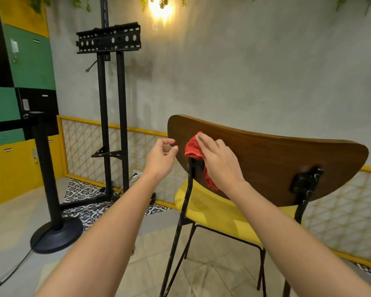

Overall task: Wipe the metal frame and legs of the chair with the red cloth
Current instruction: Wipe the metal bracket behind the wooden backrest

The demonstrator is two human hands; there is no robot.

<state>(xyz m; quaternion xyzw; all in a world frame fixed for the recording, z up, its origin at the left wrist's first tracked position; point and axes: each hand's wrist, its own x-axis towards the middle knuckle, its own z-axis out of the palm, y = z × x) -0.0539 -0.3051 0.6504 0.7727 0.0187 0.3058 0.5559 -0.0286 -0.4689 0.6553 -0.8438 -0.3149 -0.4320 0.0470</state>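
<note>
My right hand (217, 165) covers most of the red cloth (192, 147), and the cloth in turn hides part of the left bracket (195, 167). The chair legs (176, 239) run off the bottom edge, feet unseen. I cannot read the locker labels (14, 47): too small.

This looks like a café or shared lounge rather than a home. Green and yellow lockers (30, 61) fill the far left. A black barrier post (48, 179) and a bare screen stand (103, 103) stand by the grey concrete-look wall (244, 61). Patterned floor tiles (84, 191) edge that wall, and a wood-backed, yellow-seated chair (266, 159) sits near right.
</note>
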